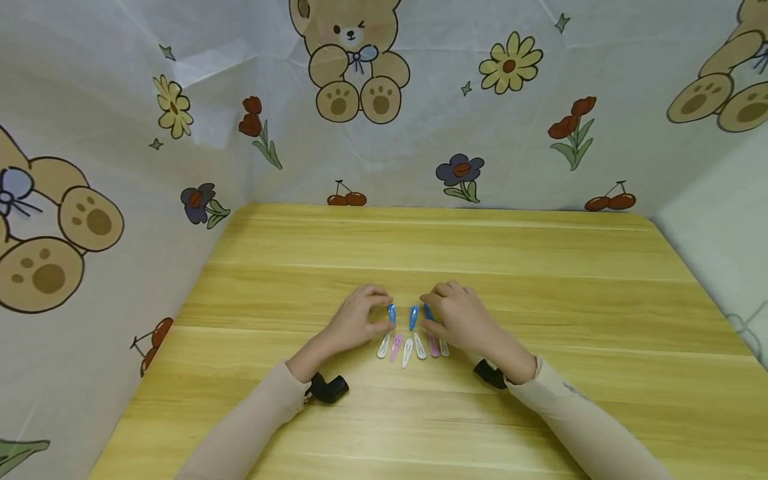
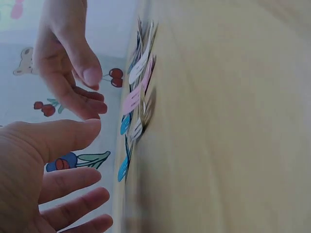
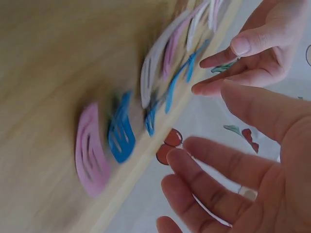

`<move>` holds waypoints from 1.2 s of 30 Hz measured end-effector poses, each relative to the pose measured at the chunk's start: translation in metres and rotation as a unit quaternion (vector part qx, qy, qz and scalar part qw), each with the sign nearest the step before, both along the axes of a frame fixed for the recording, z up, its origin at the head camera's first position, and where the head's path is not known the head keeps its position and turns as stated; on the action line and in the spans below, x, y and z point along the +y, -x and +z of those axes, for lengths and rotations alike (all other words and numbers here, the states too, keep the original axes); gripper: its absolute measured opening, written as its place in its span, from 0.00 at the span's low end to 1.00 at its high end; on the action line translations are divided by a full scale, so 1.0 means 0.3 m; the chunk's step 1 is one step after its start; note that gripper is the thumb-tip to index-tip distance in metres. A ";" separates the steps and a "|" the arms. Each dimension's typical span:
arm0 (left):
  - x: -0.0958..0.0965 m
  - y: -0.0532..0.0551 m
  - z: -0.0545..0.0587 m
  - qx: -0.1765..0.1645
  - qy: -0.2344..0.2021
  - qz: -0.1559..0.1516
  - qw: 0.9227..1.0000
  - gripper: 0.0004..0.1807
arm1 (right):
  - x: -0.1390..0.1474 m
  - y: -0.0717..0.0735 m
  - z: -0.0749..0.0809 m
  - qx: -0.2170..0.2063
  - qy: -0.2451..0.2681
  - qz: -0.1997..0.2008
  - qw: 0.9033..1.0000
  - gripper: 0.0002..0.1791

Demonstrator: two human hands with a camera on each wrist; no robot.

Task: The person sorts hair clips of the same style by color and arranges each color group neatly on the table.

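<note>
My left hand (image 1: 358,318) hovers at the left end of a back row of blue hair clips, thumb and fingers spread around the leftmost blue clip (image 1: 392,314). In the left wrist view no clip lies within this hand (image 2: 29,160). At the other end, my right hand (image 1: 463,319) reaches over another blue clip (image 1: 428,311) and partly hides it. Its fingers (image 3: 214,189) are loosely bent, with nothing held. A blue clip (image 1: 414,318) lies between the hands. In front, white clips (image 1: 407,353) and pink clips (image 1: 396,347) form a second row.
All the clips lie on a wood-grain table (image 1: 390,427). A patterned cloth (image 1: 420,127) with bears and flowers hangs behind the table and along its left side. Black wrist devices (image 1: 329,388) sit at both sleeve cuffs.
</note>
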State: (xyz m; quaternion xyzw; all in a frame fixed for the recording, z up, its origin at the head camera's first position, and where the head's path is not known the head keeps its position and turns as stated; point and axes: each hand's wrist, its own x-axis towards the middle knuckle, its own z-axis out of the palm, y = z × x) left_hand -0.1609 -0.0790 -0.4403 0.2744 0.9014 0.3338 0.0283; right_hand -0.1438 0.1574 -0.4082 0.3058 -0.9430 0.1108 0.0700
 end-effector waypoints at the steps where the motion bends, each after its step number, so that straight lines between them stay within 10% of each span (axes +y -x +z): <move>1: 0.001 0.003 -0.004 -0.004 0.001 0.000 1.000 0.27 | -0.008 0.004 -0.001 -0.005 -0.001 -0.009 1.000 0.24; 36: 0.009 0.024 -0.045 0.038 0.053 0.002 0.998 0.25 | -0.069 0.037 -0.034 -0.033 -0.031 -0.034 0.998 0.27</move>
